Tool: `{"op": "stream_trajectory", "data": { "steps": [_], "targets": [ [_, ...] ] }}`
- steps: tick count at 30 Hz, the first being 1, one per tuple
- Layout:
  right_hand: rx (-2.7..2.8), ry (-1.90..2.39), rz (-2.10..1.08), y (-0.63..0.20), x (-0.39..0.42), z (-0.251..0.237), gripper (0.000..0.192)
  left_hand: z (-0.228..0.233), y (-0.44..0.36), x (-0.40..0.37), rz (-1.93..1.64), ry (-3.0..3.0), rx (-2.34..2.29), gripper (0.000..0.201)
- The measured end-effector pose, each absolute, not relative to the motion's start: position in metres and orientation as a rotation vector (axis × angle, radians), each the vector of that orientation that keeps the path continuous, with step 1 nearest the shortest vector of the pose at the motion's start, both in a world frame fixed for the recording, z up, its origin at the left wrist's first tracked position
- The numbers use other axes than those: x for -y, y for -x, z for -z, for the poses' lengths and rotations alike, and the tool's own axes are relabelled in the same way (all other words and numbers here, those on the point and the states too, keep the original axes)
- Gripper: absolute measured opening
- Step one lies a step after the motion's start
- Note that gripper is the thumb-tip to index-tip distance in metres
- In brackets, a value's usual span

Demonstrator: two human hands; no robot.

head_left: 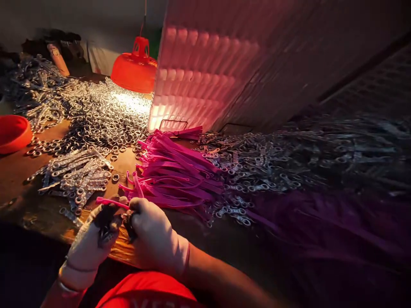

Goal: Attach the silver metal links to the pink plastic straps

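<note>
A narrow pink strip (pixel 111 202) stretches between my gloved hands above the table's front edge. My left hand (pixel 96 235) is closed, its dark-stained fingertips on the strip. My right hand (pixel 154 233) is also closed, with thumb and fingers pinching the strip's right end. Just beyond them lies a heap of pink fabric strips (pixel 183 169), some with looped ends. Flat, light-coloured metal pieces (pixel 77 173) with ringed ends are piled to the left. Anything small inside my fingers is hidden.
A large mound of metal rings (pixel 105 119) lies under a red hanging lamp (pixel 133 75). At far left stands a red bowl (pixel 13 134). A ribbed panel (pixel 192 77) rises behind the strips. Metal links (pixel 266 156) and dark purple material (pixel 321 231) spread to the right.
</note>
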State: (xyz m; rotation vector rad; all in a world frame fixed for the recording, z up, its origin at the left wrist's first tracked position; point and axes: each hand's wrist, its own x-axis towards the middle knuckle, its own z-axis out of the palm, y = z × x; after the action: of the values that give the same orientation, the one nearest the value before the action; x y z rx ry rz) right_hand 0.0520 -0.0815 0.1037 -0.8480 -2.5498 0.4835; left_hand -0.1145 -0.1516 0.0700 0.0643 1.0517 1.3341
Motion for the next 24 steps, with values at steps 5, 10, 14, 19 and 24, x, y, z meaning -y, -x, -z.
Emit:
{"op": "stream_trajectory", "data": {
  "steps": [5, 10, 14, 19, 24],
  "targets": [
    [2.036, 1.029, -0.804, -0.097, 0.110, -0.067, 0.018, -0.082, 0.072, 0.128, -1.166, -0.117, -1.041, 0.023],
    [1.744, 1.097, -1.017, -0.130, 0.119, -0.059, 0.014, -0.103, 0.033, 0.102, -0.958, -0.288, -0.978, 0.029],
    [1.635, 1.084, -1.156, -0.163, 0.120, -0.070, 0.024, -0.109, 0.009, 0.088, -0.868, -0.513, -0.954, 0.039],
    [1.688, 1.312, -1.002, -0.200, 0.118, -0.079, 0.031, -0.100, -0.012, 0.087, -0.619, -0.832, -1.037, 0.041],
    [2.002, 1.558, -0.674, -0.204, 0.118, -0.080, 0.043, -0.087, -0.021, 0.091, -0.560, -0.928, -1.099, 0.043]
  ]
}}
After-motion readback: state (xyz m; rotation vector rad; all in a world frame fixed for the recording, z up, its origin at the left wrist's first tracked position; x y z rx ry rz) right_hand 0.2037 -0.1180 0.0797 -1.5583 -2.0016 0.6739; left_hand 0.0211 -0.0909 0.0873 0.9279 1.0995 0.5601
